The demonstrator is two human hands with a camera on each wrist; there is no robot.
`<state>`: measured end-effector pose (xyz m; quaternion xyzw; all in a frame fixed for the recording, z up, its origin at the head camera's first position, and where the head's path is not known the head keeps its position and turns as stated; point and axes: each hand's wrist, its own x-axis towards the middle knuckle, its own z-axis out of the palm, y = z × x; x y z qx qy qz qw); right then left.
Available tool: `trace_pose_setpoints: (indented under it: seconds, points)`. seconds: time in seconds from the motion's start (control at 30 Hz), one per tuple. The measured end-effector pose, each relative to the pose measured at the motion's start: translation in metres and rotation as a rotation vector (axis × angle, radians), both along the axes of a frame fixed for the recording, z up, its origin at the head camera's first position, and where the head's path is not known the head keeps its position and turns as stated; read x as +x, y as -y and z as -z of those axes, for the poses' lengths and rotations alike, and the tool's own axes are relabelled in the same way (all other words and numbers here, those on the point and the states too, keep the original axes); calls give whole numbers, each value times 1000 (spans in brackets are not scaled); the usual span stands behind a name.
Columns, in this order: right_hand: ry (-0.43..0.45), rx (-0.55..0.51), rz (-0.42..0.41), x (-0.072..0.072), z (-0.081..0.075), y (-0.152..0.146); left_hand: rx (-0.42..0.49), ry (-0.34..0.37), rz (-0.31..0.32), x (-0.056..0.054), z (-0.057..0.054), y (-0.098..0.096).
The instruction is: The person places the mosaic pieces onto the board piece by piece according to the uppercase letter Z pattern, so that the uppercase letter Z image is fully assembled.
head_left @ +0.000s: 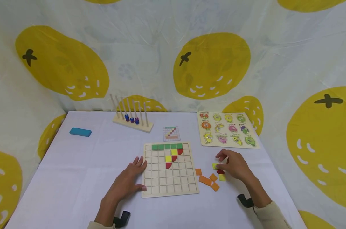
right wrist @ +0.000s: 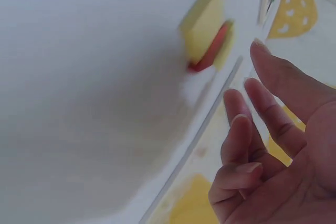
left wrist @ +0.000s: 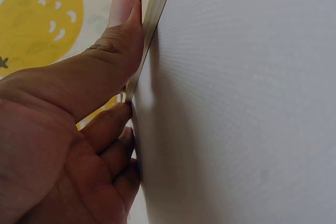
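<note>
A wooden grid board [head_left: 170,182] lies in the middle of the table. Along its top row run several green squares [head_left: 167,147]; below, two yellow squares [head_left: 168,158] and three red quarter-circle pieces [head_left: 174,158] step down to the left. My left hand [head_left: 128,178] rests at the board's left edge, thumb [left wrist: 122,11] on the rim, fingers fairly straight. Above a small group of loose pieces hovers my right hand [head_left: 234,163], fingers apart and holding nothing. Beneath it lie a red piece [right wrist: 209,51] and two yellow squares [head_left: 222,177]. Several orange squares [head_left: 205,180] lie beside the board.
A small pattern card [head_left: 171,133] lies behind the board. Farther back stands a wooden peg rack [head_left: 133,124] with blue and red beads. A fruit puzzle board [head_left: 228,130] is at the back right, a teal block [head_left: 80,132] at the left.
</note>
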<state>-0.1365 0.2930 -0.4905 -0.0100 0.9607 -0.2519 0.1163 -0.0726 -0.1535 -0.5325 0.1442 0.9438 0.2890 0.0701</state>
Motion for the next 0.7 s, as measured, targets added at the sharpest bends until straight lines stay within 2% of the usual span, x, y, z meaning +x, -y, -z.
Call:
trace_pose_setpoints:
  seconds: [0.13, 0.27, 0.7]
  points:
    - [17, 37, 1, 2, 5, -9, 7, 1, -3, 1, 0, 1]
    - [18, 30, -1, 1, 10, -8, 7, 0, -3, 1, -1, 0]
    - [64, -71, -59, -8, 11, 24, 10, -9, 0, 1, -4, -1]
